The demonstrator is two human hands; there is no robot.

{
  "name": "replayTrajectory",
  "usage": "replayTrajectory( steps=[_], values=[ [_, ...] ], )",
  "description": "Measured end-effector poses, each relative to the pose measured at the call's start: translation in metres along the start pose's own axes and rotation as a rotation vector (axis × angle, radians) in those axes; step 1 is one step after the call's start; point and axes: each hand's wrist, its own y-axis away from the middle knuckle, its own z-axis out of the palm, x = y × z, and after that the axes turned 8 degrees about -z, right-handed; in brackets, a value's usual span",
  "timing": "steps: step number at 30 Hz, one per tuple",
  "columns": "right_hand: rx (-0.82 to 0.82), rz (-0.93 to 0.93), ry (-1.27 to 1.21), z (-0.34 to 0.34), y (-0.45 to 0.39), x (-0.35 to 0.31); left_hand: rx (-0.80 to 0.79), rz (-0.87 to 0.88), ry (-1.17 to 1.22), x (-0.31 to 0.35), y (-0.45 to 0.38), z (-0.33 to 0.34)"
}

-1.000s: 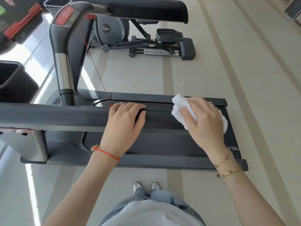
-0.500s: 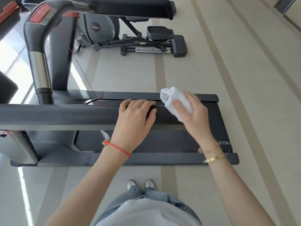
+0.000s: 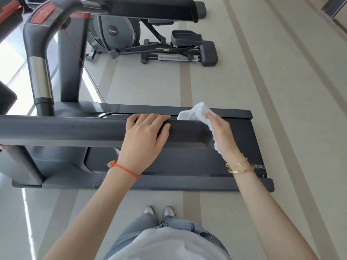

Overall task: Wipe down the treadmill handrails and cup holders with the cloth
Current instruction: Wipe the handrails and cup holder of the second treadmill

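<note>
Our left hand (image 3: 144, 136) lay on the near handrail (image 3: 65, 129), fingers curled over its far edge. Just right, our right hand (image 3: 221, 134) held the white cloth (image 3: 197, 111) against the rail's rounded end.

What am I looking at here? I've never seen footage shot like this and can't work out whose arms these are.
The camera sits on a person's head, looking down at their own arms and shoes. They stand beside a treadmill. The left hand rests on the near handrail, fingers curled over its top. The right hand presses a white cloth round the handrail's end. The machine behind is an elliptical trainer.
</note>
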Motion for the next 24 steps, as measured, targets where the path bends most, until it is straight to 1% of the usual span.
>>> replayTrajectory(
  steps=[2,4,6,7,8,9,10,11,13,14,15,16,18,20,22,23,24],
  values=[
    [0.029,-0.077,0.008,0.002,0.011,0.000,0.012,-0.001,0.002,0.001,-0.001,0.000],
    [0.076,-0.225,0.016,0.006,0.027,0.003,0.014,0.000,0.007,0.001,-0.001,0.001],
    [0.095,-0.432,0.154,0.010,0.038,0.006,0.020,-0.001,0.009,0.001,-0.001,0.002],
    [0.070,-0.520,0.247,0.013,0.040,0.005,0.023,0.000,0.010,0.000,-0.002,0.002],
    [0.036,-0.581,0.329,0.015,0.038,0.002,0.027,0.001,0.011,0.000,-0.001,0.002],
    [0.005,-0.605,0.387,0.016,0.034,-0.002,0.029,0.000,0.010,0.000,-0.001,0.003],
    [-0.029,-0.586,0.422,0.017,0.025,-0.007,0.031,0.000,0.009,-0.001,-0.001,0.002],
    [-0.078,-0.516,0.402,0.015,0.015,-0.014,0.034,0.000,0.008,-0.001,-0.001,0.003],
    [-0.166,-0.291,0.197,0.009,-0.002,-0.025,0.038,0.007,0.010,-0.001,-0.002,0.003],
    [-0.166,-0.218,0.129,0.007,-0.005,-0.025,0.039,0.010,0.010,-0.002,-0.001,0.003],
    [-0.139,-0.199,0.114,0.007,-0.002,-0.024,0.041,0.011,0.011,-0.002,-0.001,0.003],
    [-0.081,-0.235,0.145,0.008,0.005,-0.021,0.043,0.010,0.013,-0.002,-0.001,0.003],
    [0.030,-0.401,0.259,0.015,0.028,-0.010,0.050,0.010,0.020,-0.002,-0.001,0.003],
    [0.084,-0.557,0.390,0.024,0.045,-0.001,0.065,0.014,0.022,-0.002,-0.001,0.004],
    [0.074,-0.606,0.468,0.024,0.040,-0.004,0.076,0.017,0.023,-0.001,-0.001,0.005],
    [0.035,-0.592,0.471,0.023,0.032,-0.009,0.077,0.018,0.022,-0.001,-0.001,0.005],
    [-0.012,-0.537,0.444,0.019,0.023,-0.014,0.076,0.020,0.020,-0.001,-0.001,0.004]
  ],
)
